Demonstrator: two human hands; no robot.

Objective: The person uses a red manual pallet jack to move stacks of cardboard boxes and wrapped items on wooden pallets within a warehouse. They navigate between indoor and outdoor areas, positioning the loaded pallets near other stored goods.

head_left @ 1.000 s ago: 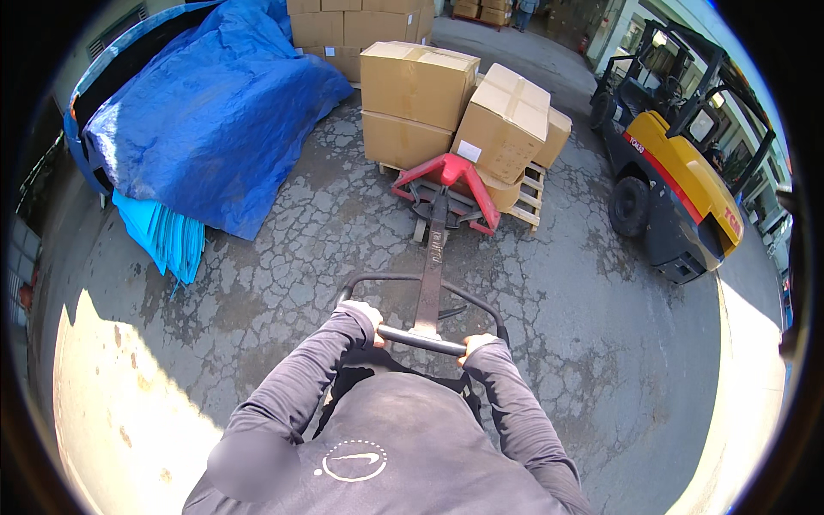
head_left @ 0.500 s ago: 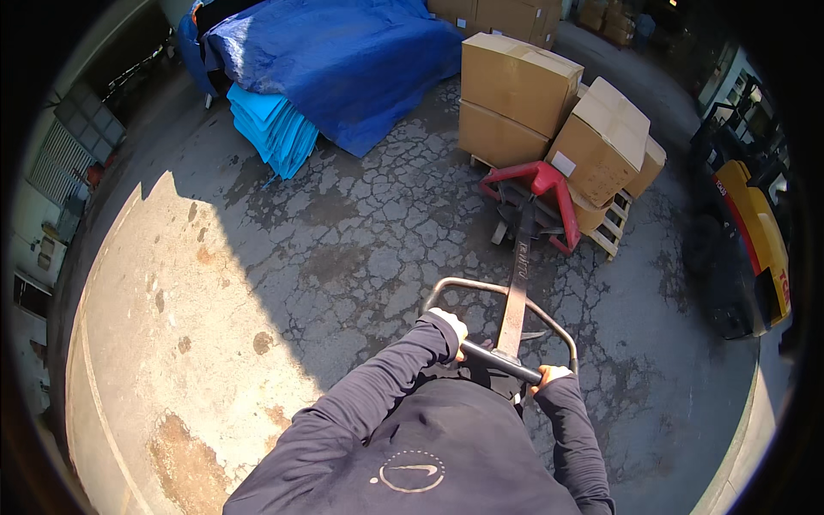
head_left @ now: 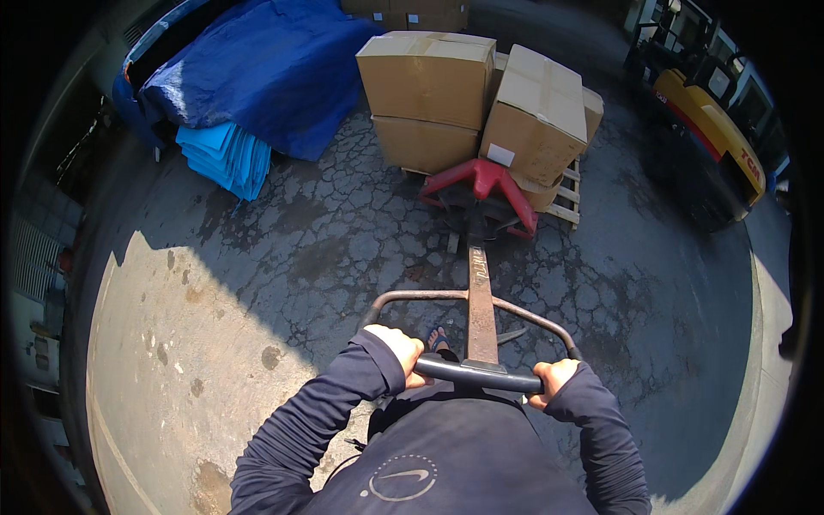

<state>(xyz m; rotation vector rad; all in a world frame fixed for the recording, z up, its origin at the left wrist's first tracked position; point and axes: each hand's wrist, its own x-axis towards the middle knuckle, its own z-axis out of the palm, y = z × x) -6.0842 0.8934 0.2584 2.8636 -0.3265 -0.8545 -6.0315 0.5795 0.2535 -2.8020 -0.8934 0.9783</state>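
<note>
Both of my hands grip the black crossbar of a pallet jack handle [head_left: 481, 330] in front of my body. My left hand [head_left: 402, 352] is closed round the bar's left end, and my right hand [head_left: 552, 380] round its right end. A rusty metal loop bends outward on either side of the handle shaft. Farther ahead, the shaft meets the red body of the pallet jack [head_left: 485, 178]. Beyond that, large cardboard boxes [head_left: 433, 81] are stacked on a wooden pallet [head_left: 566, 199]; one box [head_left: 536, 103] leans at an angle. The jack's forks are hidden.
A blue tarp [head_left: 257, 73] covers a pile at the far left, with light-blue sheets [head_left: 225, 159] stacked beneath its edge. A yellow and black forklift [head_left: 712, 142] stands at the right. More cartons [head_left: 421, 17] sit at the back. The pavement [head_left: 335, 232] is cracked.
The handle has swung leftward into line with my body, and its crossbar is more level. The jack and boxes appear farther left in view. A sandalled foot now shows below the handle.
</note>
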